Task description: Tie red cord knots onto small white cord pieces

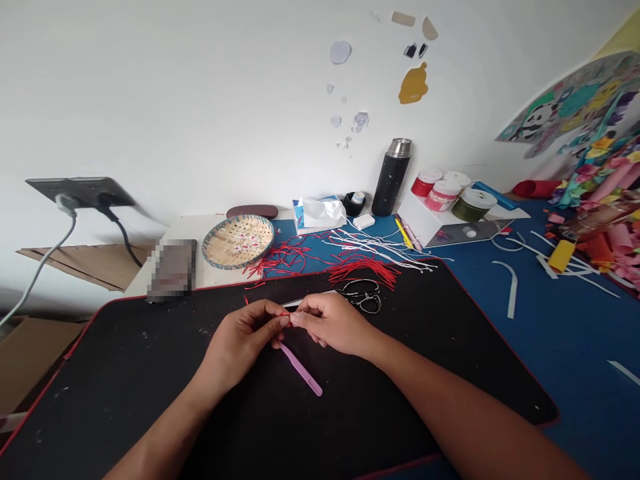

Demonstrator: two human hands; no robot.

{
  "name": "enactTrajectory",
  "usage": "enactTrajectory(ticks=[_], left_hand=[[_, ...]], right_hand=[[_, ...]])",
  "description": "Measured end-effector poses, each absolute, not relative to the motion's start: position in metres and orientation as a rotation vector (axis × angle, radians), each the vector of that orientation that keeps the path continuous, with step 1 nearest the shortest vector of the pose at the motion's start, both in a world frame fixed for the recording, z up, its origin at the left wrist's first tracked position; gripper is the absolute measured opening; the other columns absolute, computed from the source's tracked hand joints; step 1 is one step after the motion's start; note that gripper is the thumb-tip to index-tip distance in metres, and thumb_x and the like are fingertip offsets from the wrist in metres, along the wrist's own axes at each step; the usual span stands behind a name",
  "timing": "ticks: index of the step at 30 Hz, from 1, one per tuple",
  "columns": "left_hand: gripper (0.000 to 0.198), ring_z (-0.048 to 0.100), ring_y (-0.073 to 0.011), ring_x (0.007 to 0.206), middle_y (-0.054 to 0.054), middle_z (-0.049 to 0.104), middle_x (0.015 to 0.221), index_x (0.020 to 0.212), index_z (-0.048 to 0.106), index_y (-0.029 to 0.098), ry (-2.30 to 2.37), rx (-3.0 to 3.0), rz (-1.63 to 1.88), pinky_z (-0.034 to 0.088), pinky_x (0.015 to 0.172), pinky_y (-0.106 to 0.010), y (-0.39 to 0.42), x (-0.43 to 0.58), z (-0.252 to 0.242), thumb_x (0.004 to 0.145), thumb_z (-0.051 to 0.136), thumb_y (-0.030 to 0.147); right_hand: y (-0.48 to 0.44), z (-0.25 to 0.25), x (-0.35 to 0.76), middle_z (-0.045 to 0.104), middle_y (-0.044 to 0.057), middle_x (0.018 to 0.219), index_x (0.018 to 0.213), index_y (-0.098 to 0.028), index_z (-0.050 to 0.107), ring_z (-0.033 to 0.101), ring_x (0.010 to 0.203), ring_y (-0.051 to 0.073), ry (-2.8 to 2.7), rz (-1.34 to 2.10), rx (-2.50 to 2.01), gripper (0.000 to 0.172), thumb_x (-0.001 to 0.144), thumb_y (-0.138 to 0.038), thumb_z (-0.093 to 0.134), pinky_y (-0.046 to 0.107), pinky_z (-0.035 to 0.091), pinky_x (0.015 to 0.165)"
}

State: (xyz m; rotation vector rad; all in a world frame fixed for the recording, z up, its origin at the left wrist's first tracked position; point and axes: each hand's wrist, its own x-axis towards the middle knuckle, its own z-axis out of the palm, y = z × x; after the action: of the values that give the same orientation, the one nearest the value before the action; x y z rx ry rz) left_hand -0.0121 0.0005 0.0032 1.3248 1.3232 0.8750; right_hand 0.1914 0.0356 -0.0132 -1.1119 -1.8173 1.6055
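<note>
My left hand (243, 340) and my right hand (335, 323) meet over the black mat, thumbs and fingertips pinched together. A small piece of red cord (289, 320) shows between them; most of it is hidden by the fingers. Below the fingertips lies a slim purple tool (304, 373), its upper end close to my left fingers; its kind is unclear. Just behind my hands is a pair of scissors (364, 297) with black handles, the blades partly covered by my right hand.
Red cords (365, 268) and white cords (395, 248) lie along the mat's back edge. Behind stand a woven basket (213, 253) with small red-and-white pieces, a tissue pack (323, 212), a black thermos (391, 180) and several jars (473, 205). A pixelated dark object (173, 270) sits at left.
</note>
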Motion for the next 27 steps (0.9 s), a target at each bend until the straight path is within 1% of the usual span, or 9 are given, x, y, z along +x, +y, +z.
enactTrajectory(ticks=[4, 7, 10, 14, 18, 21, 24, 27], left_hand=[[0.036, 0.064, -0.0175, 0.061, -0.001, 0.071, 0.067, 0.084, 0.077, 0.019, 1.316, 1.211, 0.943, 0.053, 0.061, -0.027, 0.003, -0.011, 0.004, 0.076, 0.083, 0.054], [0.038, 0.064, -0.0162, 0.058, -0.001, 0.072, 0.065, 0.082, 0.076, 0.018, 1.273, 1.092, 1.028, 0.053, 0.058, -0.026, 0.005, -0.011, 0.004, 0.072, 0.088, 0.052], [0.038, 0.064, -0.0149, 0.058, 0.000, 0.072, 0.066, 0.081, 0.075, 0.017, 1.211, 1.004, 1.081, 0.054, 0.056, -0.025, 0.003, -0.010, 0.002, 0.070, 0.091, 0.049], [0.037, 0.066, -0.0143, 0.058, 0.000, 0.073, 0.070, 0.083, 0.076, 0.016, 1.179, 0.989, 1.092, 0.056, 0.057, -0.025, 0.000, -0.006, -0.004, 0.071, 0.091, 0.048], [0.036, 0.067, -0.0150, 0.058, -0.001, 0.074, 0.072, 0.084, 0.076, 0.017, 1.196, 0.995, 1.124, 0.057, 0.057, -0.026, -0.001, -0.004, -0.006, 0.072, 0.091, 0.047], [0.033, 0.067, -0.0156, 0.057, -0.001, 0.074, 0.069, 0.083, 0.077, 0.018, 1.212, 1.019, 1.146, 0.058, 0.057, -0.026, -0.002, -0.002, -0.003, 0.073, 0.090, 0.046], [0.032, 0.067, -0.0158, 0.056, -0.001, 0.074, 0.069, 0.083, 0.077, 0.018, 1.243, 1.036, 1.172, 0.058, 0.056, -0.027, -0.002, -0.001, 0.000, 0.073, 0.089, 0.046], [0.034, 0.066, -0.0151, 0.053, 0.000, 0.074, 0.069, 0.081, 0.076, 0.018, 1.272, 1.033, 1.175, 0.057, 0.054, -0.027, -0.001, -0.001, 0.000, 0.071, 0.090, 0.047]], right_hand=[[0.036, -0.013, 0.191, 0.057, -0.006, 0.058, 0.086, -0.017, 0.063, 0.051, 0.045, 0.007, -1.769, 1.636, -1.096, 0.025, 0.100, -0.038, 0.062, 0.019, 0.038, 0.046], [0.034, -0.014, 0.189, 0.060, -0.005, 0.064, 0.093, -0.018, 0.065, 0.053, 0.047, 0.008, -1.772, 1.628, -1.085, 0.026, 0.099, -0.043, 0.064, 0.020, 0.039, 0.046], [0.031, -0.016, 0.186, 0.060, -0.005, 0.067, 0.098, -0.019, 0.067, 0.056, 0.052, 0.009, -1.831, 1.540, -1.105, 0.023, 0.096, -0.042, 0.069, 0.020, 0.039, 0.048], [0.028, -0.019, 0.182, 0.064, -0.003, 0.072, 0.097, -0.019, 0.067, 0.058, 0.057, 0.010, -1.860, 1.461, -1.111, 0.022, 0.096, -0.041, 0.069, 0.021, 0.037, 0.050], [0.027, -0.015, 0.180, 0.065, -0.003, 0.068, 0.089, -0.019, 0.066, 0.056, 0.053, 0.010, -1.858, 1.453, -1.146, 0.021, 0.099, -0.037, 0.065, 0.022, 0.035, 0.051], [0.026, -0.009, 0.181, 0.067, -0.003, 0.070, 0.086, -0.018, 0.070, 0.055, 0.053, 0.009, -1.905, 1.400, -1.135, 0.024, 0.102, -0.034, 0.061, 0.023, 0.036, 0.055], [0.024, -0.006, 0.181, 0.069, -0.002, 0.072, 0.086, -0.019, 0.073, 0.059, 0.061, 0.011, -1.968, 1.320, -1.097, 0.023, 0.102, -0.029, 0.061, 0.023, 0.037, 0.060], [0.023, -0.006, 0.181, 0.074, -0.001, 0.083, 0.089, -0.019, 0.075, 0.064, 0.074, 0.013, -2.022, 1.281, -0.982, 0.022, 0.103, -0.026, 0.060, 0.023, 0.041, 0.068]])
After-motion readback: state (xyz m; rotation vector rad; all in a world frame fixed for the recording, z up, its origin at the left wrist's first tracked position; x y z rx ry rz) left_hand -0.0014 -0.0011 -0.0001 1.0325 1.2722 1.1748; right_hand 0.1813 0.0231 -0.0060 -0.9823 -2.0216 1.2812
